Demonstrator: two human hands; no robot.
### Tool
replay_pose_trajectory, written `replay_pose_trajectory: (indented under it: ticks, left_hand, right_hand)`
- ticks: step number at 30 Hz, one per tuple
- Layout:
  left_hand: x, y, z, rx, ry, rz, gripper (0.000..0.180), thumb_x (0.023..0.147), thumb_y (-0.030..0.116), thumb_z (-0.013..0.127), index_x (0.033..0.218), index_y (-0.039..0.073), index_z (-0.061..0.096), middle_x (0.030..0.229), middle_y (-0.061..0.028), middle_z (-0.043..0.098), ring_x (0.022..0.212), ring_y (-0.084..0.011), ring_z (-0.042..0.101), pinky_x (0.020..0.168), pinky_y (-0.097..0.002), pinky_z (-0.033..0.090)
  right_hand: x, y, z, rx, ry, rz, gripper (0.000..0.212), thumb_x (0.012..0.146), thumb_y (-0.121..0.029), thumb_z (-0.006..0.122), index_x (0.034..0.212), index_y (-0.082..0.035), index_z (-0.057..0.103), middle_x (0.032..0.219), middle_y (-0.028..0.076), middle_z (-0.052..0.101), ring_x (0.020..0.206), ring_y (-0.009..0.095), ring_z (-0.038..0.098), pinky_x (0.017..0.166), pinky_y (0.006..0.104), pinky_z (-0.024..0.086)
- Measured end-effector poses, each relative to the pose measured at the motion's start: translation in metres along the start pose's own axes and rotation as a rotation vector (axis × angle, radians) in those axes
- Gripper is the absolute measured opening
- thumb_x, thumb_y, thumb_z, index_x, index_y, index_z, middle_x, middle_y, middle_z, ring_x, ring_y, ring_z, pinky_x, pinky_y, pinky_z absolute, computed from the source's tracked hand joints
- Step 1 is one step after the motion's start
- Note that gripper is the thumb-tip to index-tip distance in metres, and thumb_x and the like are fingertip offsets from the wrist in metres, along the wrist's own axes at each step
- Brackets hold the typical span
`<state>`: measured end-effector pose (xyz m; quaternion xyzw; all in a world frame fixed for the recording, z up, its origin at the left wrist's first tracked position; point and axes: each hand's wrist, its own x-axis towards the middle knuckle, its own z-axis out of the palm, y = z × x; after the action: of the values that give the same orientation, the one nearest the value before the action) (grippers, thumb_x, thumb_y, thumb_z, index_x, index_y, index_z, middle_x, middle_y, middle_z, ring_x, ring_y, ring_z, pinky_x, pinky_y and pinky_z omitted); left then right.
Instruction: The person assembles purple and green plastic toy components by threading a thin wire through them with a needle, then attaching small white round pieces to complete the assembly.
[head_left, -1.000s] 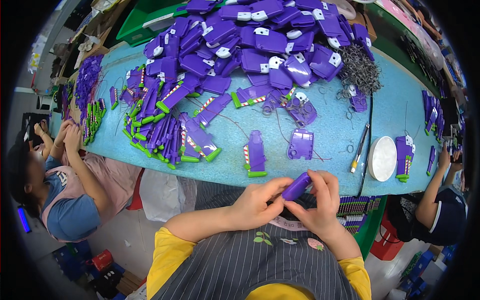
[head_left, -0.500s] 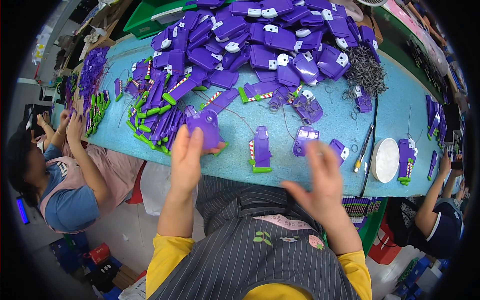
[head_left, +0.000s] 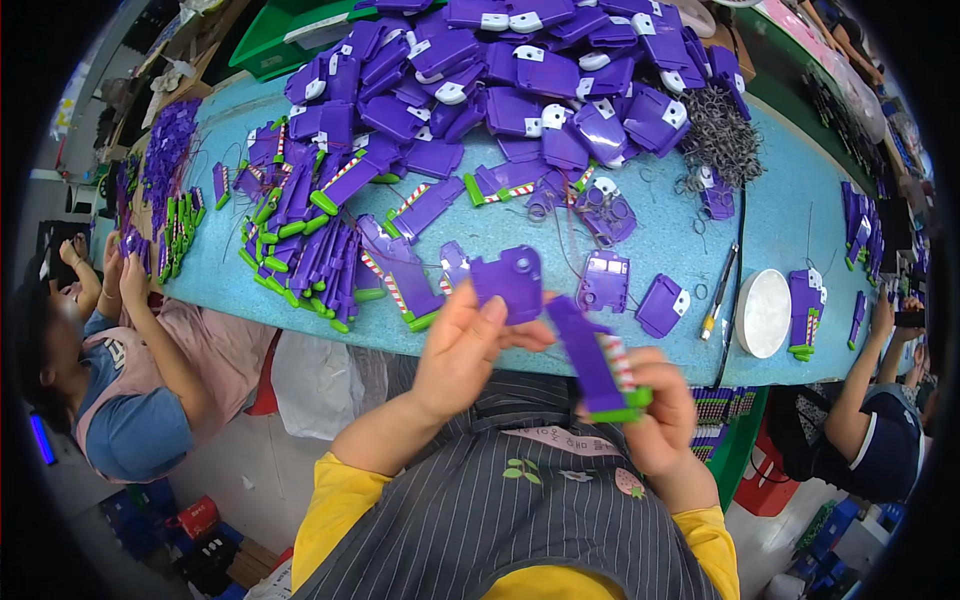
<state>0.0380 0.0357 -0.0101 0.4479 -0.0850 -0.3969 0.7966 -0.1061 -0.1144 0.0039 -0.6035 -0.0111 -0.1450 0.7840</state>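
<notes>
My left hand (head_left: 461,348) grips a flat purple plastic plate (head_left: 508,285) with a rounded, holed lug at its top corner, thumb on its face. To its right, my right hand (head_left: 660,415) is closed on a tilted purple plastic piece (head_left: 590,360) with a red-and-white striped edge and a green end. The two parts are close together; their edges nearly meet. Just left of the plate, a smaller purple striped piece (head_left: 454,260) is partly hidden by my left hand. Another purple piece with a green end (head_left: 400,268) lies beside it on the table.
Purple shells with white corners (head_left: 520,110) are heaped at the back of the blue table (head_left: 690,340). A stack of green-ended pieces (head_left: 300,230) lies left. Grey metal rings (head_left: 722,135), a white bowl (head_left: 763,313) and a pen-like tool (head_left: 718,295) are right. Co-workers sit at both sides.
My left hand has moved right with the purple plate. My right hand, open and bare before, has come lower and now holds the striped green-ended piece. The view has shifted slightly.
</notes>
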Motion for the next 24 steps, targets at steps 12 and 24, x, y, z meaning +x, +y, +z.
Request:
replay_pose_trajectory:
  ticks: [12, 24]
  left_hand:
    - [-0.039, -0.022, 0.007, 0.581, -0.147, -0.085, 0.027, 0.095, 0.007, 0.039, 0.120, -0.002, 0.037, 0.110, -0.0171, 0.058, 0.093, -0.0208, 0.062, 0.083, -0.0323, 0.049]
    - [-0.023, -0.011, 0.030, 0.001, -0.150, -0.191, 0.027, 0.096, 0.009, 0.042, 0.120, -0.001, 0.042, 0.116, -0.0125, 0.054, 0.102, -0.0186, 0.057, 0.086, -0.0307, 0.048]
  right_hand:
    - [0.034, -0.005, -0.029, 0.091, 0.479, 0.389, 0.039, 0.094, -0.015, 0.044, 0.128, 0.005, 0.042, 0.124, 0.022, 0.051, 0.101, 0.026, 0.059, 0.081, 0.0324, 0.049]
    - [0.020, -0.012, 0.008, -1.039, 0.291, -0.255, 0.024, 0.070, 0.006, 0.066, 0.094, 0.004, 0.063, 0.071, 0.012, 0.058, 0.057, 0.024, 0.057, 0.050, 0.0305, 0.045]
